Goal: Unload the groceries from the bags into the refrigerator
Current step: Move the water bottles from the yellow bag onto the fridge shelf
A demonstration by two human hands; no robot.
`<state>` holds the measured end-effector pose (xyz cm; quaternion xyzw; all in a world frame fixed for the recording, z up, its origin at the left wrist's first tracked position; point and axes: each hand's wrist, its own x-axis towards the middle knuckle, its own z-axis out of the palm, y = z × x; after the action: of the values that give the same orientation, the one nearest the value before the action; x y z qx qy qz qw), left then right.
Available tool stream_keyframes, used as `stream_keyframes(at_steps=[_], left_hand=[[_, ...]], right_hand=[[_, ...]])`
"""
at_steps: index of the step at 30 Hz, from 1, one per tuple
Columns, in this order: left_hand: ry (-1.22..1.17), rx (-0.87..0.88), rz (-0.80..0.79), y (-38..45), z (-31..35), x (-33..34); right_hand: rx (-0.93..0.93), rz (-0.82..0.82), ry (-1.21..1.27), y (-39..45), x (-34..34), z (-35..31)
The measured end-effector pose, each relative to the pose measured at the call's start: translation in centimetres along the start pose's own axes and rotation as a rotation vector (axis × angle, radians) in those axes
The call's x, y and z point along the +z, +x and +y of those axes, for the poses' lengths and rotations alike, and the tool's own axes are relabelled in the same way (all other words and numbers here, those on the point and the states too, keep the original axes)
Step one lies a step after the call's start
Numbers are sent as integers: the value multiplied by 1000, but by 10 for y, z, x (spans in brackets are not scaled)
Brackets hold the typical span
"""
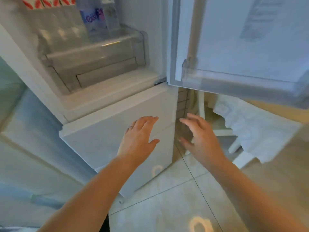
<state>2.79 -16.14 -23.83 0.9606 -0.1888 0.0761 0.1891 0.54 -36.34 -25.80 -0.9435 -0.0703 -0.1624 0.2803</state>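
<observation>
A: The fridge [103,101] stands with its upper door [242,44] swung wide, white and smooth, a clear plastic shelf rail along the door's lower edge. What sits inside?

B: A frosted plastic drawer [93,64], boxy and translucent, at the bottom of the upper compartment. Above it, cartons [48,2] with red-and-white print, and beside them a clear bottle [95,19] with a blue label.

A: And the lower door [103,139]?

B: Flat, glossy white, closed. A pale tiled floor [175,198] runs below it, and a white bag [250,129], crinkled, lies to the right under the open door.

A: The hands?

B: The left hand [138,138] hovers in front of the lower door, fingers straight and together, thumb apart, holding nothing; contact cannot be told. The right hand [199,136] reaches past the fridge's edge, fingers spread wide and blurred, empty, with the bag near its fingertips and apart from them.
</observation>
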Motion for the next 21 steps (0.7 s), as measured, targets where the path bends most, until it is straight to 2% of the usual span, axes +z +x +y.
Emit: stream_keyframes(at_steps=[6, 11, 16, 21], left_hand=[[-14, 169, -188, -7, 99, 73], [-67, 291, -263, -4, 218, 132], [-110, 388, -270, -3, 331, 184], [-115, 449, -330, 4, 406, 227]], right_hand=[[263, -1, -86, -103, -55, 92], [457, 55, -129, -183, -129, 174], [550, 65, -191, -241, -201, 254], [597, 74, -212, -274, -249, 314]])
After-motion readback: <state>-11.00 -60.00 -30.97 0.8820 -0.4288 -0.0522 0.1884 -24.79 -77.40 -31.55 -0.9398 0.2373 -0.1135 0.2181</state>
